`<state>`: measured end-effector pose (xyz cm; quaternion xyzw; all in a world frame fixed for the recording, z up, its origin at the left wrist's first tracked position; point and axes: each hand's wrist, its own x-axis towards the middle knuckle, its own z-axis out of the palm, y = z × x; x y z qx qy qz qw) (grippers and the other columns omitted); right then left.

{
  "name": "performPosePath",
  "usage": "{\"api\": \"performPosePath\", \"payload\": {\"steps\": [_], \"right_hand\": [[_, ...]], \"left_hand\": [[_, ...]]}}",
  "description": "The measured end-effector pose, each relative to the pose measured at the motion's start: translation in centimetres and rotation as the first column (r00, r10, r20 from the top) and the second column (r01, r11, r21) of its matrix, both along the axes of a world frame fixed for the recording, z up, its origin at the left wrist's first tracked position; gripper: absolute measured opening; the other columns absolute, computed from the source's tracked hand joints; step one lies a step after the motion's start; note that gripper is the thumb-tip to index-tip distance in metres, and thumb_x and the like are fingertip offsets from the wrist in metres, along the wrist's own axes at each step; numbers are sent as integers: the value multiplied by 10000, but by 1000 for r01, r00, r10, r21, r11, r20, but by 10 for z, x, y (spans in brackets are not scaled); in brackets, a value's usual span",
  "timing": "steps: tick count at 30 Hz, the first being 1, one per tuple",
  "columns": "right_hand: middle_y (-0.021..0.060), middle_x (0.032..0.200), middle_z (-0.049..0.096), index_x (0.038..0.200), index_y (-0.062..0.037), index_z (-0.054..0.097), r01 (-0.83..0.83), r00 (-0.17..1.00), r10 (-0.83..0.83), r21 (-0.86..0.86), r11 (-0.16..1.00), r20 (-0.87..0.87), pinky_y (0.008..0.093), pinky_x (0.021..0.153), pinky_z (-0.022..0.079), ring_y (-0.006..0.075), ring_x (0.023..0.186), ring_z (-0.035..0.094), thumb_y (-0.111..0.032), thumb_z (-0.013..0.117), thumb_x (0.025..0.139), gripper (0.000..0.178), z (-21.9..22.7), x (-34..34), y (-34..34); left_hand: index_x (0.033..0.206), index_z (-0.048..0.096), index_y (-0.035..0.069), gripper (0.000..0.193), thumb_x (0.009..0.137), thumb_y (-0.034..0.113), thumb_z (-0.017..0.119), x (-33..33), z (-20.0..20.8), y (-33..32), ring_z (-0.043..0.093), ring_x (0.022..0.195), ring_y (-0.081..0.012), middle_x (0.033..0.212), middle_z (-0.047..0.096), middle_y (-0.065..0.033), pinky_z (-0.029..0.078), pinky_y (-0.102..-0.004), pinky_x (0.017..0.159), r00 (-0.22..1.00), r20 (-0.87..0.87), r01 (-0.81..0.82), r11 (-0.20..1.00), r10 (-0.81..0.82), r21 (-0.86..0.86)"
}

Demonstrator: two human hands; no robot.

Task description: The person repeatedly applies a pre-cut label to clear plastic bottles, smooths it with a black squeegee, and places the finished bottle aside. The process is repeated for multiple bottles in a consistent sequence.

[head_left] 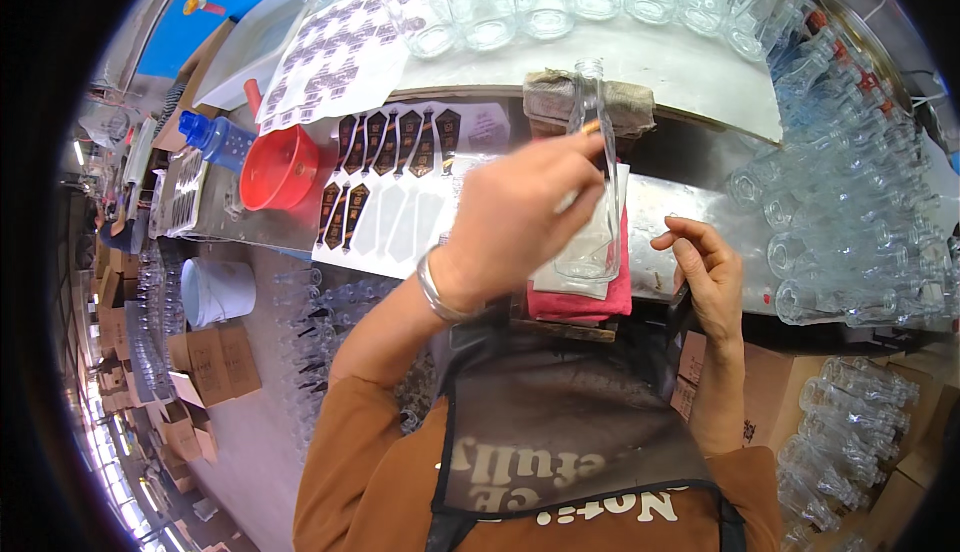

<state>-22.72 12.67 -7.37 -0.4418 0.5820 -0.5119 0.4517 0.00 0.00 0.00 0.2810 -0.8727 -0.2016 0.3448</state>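
Note:
A clear glass bottle (588,252) lies on a folded white cloth over a pink cloth (580,304), its neck resting on a beige cloth pad (640,97). Over the bottle is my left hand (530,212), blurred, with fingertips pinched beside the neck. A dark narrow strip shows by those fingertips; what they hold is unclear. To the right of the bottle, my right hand (708,277) is partly curled around a dark, flat tool (680,310), mostly hidden by the palm. Left of the bottle lies a sheet of dark tie-shaped decals (385,142), with several pale blank shapes in its lower row.
Clear bottles (550,17) stand along the white back shelf (680,72), with more lying stacked at right (830,212). A red bowl (280,170) and a blue bottle (215,142) are at left. Cardboard boxes (215,362) and a white bucket (218,292) sit on the floor.

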Motion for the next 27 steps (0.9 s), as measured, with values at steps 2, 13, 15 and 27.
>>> {"api": "performPosePath", "payload": {"steps": [2,13,15,27], "right_hand": [[80,992,723,1249,21,638,11,1000,-11,11,1000,-10,170,557,418,18,615,502,-166,589,1021,299,-2,0,0],[102,1041,733,1216,53,646,-76,986,79,31,997,-145,227,643,473,73,757,592,-157,641,973,321,21,9,-58],[69,1110,701,1296,44,590,-135,982,132,-15,991,-137,205,653,469,57,795,587,-189,574,1032,353,11,16,-76],[180,1213,624,1445,36,443,-203,979,205,92,975,-14,264,813,536,166,1010,661,-182,654,987,549,19,34,-73]], "left_hand": [[866,667,46,91,812,65,738,1,-8,12,711,1053,-299,1204,702,-167,584,-361,820,991,130,-1,994,15,-106],[1145,683,60,332,830,124,769,12,-23,17,537,1328,-354,1440,541,-208,456,-416,1065,995,-80,69,974,-53,216],[1294,652,80,466,844,127,763,7,-37,4,508,1360,-339,1486,497,-206,440,-401,1081,991,-99,-52,954,85,296],[1450,517,73,699,820,174,803,0,-50,8,471,1374,-423,1560,338,-303,449,-403,1073,992,-119,25,908,28,418]]}}
